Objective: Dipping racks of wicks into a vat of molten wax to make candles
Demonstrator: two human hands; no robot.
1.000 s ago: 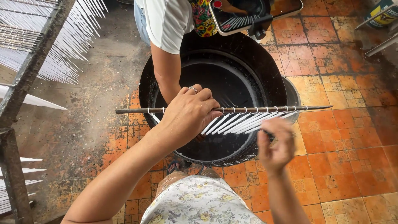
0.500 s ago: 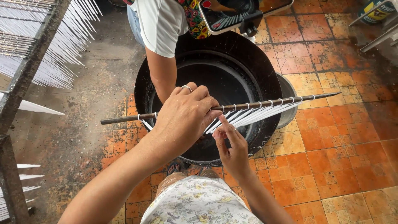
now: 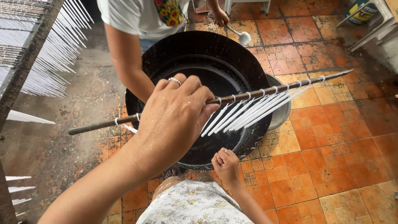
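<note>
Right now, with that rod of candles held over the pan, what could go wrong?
1. The left hand alone grips the rod, near one end of the candle row; the long free end could dip and swing the white candles into the black pan rim.
2. The candles hang bunched and slanted, so they may stick together.
3. Another person's arm reaches in beside the pan, close to the rod, and could get bumped.
</note>
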